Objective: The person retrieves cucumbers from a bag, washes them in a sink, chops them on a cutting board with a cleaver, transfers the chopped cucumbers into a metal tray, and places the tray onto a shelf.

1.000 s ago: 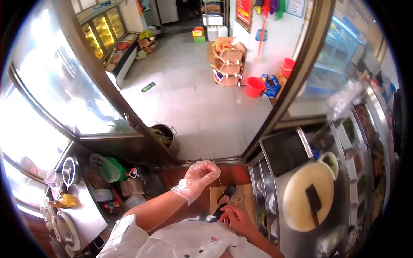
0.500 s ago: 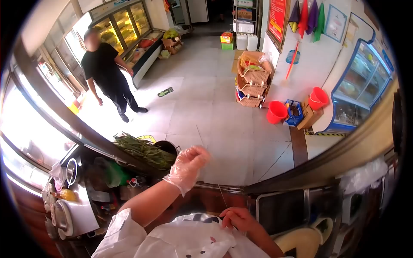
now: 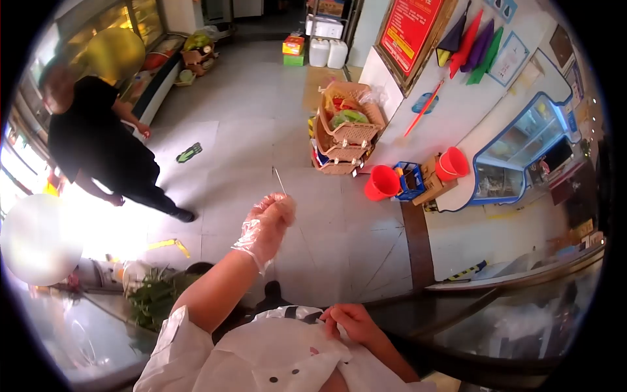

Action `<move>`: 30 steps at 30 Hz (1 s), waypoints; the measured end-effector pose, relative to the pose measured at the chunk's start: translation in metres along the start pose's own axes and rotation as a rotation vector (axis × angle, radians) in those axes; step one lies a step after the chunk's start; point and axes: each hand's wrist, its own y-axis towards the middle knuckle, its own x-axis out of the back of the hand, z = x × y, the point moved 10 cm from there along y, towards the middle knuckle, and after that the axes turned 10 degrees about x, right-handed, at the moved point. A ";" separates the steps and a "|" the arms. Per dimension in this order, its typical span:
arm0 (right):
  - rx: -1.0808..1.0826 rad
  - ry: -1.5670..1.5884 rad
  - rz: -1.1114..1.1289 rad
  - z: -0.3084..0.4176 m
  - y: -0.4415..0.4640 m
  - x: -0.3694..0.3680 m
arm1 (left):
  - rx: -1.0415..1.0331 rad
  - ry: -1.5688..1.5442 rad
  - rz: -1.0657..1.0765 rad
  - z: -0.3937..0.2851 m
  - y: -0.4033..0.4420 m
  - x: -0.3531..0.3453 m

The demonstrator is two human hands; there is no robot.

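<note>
My left hand [image 3: 266, 225] wears a clear plastic glove and reaches forward over the floor. Its closed fingers pinch a thin pale stick [image 3: 280, 181] that points up and away from me. Bare and bent at the waist, my right hand [image 3: 348, 321] rests against my white apron [image 3: 274, 349]. Its fingers are curled in, and whatever they hold, if anything, is hidden.
A person in black [image 3: 108, 140] stands at the left. Leafy green stalks [image 3: 160, 297] lie below. Stacked brown baskets [image 3: 349, 134] stand ahead, with red buckets [image 3: 381, 183] beside a blue crate [image 3: 409, 181]. A glass-fronted fridge [image 3: 522, 150] is at right.
My view has turned and shifted. My left hand is raised further forward, and the stick now shows above its fingers. The person in black appears nearer the left edge. My right hand stays at the apron.
</note>
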 end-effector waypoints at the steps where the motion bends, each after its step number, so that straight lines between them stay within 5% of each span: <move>1: 0.052 -0.029 -0.030 0.017 0.028 0.006 | -0.006 -0.016 -0.002 -0.016 0.028 0.002; 8: 0.196 -0.379 -0.448 0.128 0.188 0.112 | -0.084 0.002 -0.045 -0.110 0.213 0.012; 12: 0.550 -0.465 -0.565 0.214 0.298 0.192 | -0.135 0.030 -0.128 -0.154 0.327 0.027; 19: 0.764 -0.385 -0.405 0.366 0.532 0.297 | -0.188 -0.064 -0.292 -0.268 0.498 0.039; 30: 0.813 -0.668 -0.263 0.511 0.929 0.316 | -0.182 -0.300 -0.178 -0.450 0.818 0.134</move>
